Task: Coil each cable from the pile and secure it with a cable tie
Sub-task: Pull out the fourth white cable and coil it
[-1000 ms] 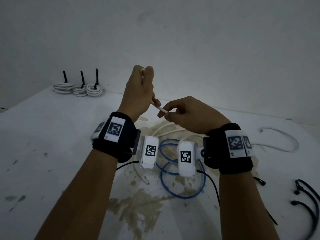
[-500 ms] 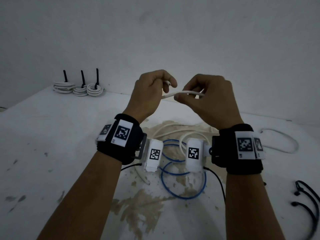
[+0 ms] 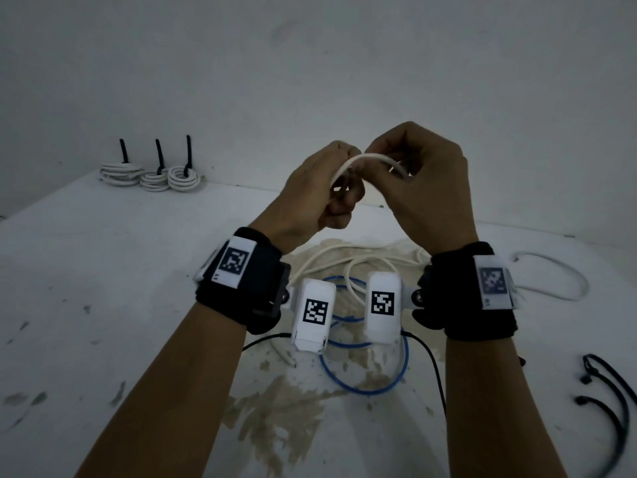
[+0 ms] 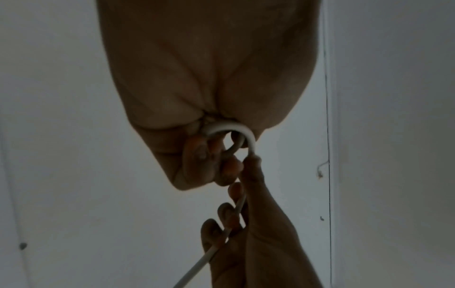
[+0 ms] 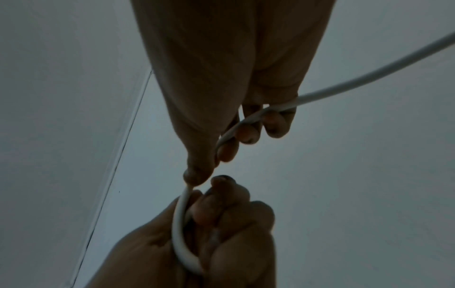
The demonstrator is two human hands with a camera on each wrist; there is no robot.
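A white cable (image 3: 365, 159) is held up above the table (image 3: 103, 270) by both hands, at about 12 o'clock from the wrists in the head view. The left hand (image 3: 320, 194) is curled tightly round a small loop of the cable, which is seen in the left wrist view as a tight arch (image 4: 234, 132) pressed against the folded fingers (image 4: 197, 155). The right hand (image 3: 424, 188) is closed narrowly on the same cable, which is pinched under the thumb and laid across the bent fingers (image 5: 248, 132); from there the cable runs off toward 2 o'clock in the right wrist view.

Below the hands, at 6 o'clock, a loose pile of white cables (image 3: 344, 260) and a blue cable (image 3: 365, 388) lie on a stained patch of the table. 3 coiled white cables (image 3: 151, 175), each bound with an upright black tie, are set at 10 o'clock by the wall. Another loose white cable (image 3: 558, 277) lies at 3 o'clock, and black cable ties (image 3: 610, 395) lie at 4 o'clock.
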